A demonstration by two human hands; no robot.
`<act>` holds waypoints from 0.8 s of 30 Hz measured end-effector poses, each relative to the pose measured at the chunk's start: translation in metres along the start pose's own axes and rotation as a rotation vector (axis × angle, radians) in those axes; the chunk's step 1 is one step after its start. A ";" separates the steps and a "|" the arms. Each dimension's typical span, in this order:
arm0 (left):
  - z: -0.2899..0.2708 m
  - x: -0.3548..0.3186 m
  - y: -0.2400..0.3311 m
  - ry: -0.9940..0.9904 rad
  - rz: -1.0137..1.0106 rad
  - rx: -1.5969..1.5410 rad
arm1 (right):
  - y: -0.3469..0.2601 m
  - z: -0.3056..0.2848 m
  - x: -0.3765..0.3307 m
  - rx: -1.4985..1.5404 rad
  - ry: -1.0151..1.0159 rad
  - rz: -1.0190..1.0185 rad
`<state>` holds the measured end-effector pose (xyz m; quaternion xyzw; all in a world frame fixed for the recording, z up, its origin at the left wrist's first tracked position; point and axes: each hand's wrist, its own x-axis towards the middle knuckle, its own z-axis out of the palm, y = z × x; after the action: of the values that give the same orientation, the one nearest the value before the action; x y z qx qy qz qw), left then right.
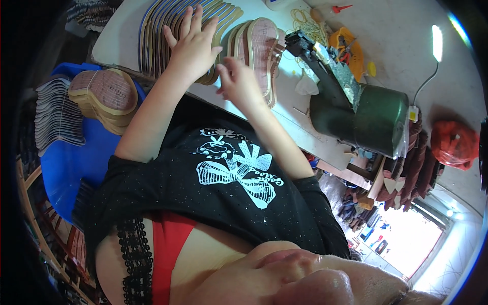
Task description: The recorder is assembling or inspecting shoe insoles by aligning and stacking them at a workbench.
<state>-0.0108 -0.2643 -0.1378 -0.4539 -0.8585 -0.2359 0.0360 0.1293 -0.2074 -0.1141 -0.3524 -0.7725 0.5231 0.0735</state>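
My left hand [189, 48] is open, fingers spread, above a long fanned row of insoles [155, 35] with blue and tan edges on the white table. Whether its fingertips touch them I cannot tell. My right hand [239, 84] is close by on the right, its fingers loosely bent and apart, with nothing visible in them. Just beyond it stands a stack of brownish-pink insoles [262, 46] with tan rims. My right wrist hides part of that stack's near end.
A green and black machine [356, 117] stands at the right of the table. Behind it are an orange basket [348, 48] and tangled cord [310, 25]. On the left, a blue tub [68, 168] holds bundled insoles [104, 96]. A red bag [454, 145] is at the far right.
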 end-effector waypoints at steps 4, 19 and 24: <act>-0.007 -0.003 0.002 -0.116 -0.046 0.043 | 0.008 0.010 0.008 0.073 -0.018 0.053; -0.004 -0.005 0.002 -0.091 -0.028 -0.050 | 0.005 -0.013 -0.002 -0.130 0.132 -0.038; -0.002 -0.006 0.009 -0.103 -0.041 0.042 | 0.014 -0.007 0.011 -0.224 0.064 -0.031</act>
<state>-0.0009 -0.2655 -0.1342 -0.4468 -0.8731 -0.1951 -0.0035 0.1312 -0.1920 -0.1258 -0.3629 -0.8287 0.4208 0.0664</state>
